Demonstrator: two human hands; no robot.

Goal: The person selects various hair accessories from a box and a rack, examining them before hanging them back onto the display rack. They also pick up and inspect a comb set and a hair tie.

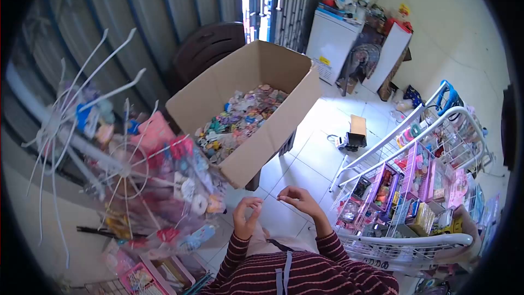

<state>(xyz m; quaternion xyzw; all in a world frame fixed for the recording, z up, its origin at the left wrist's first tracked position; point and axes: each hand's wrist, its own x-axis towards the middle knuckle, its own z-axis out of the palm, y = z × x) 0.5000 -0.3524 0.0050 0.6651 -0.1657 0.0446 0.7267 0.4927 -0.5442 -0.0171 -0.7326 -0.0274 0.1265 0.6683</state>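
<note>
My left hand (246, 217) is in front of my body with its fingers bent and the thumb apart from them; nothing shows in it. Across a small gap, my right hand (301, 202) has loosely curved fingers, also with nothing visible in them. Both hands are over the tiled floor, just short of a large open cardboard box (256, 150). Inside the box lies a heap of small colourful pieces (240, 117), too small to name singly. Neither hand touches the box.
At left stands a white wire rack (125, 169) hung with bagged goods. On the right is a white wire display cart (404, 239) with baskets of small wares. A brown plastic chair (210, 49) is behind the box. A small black item (356, 140) lies on the floor.
</note>
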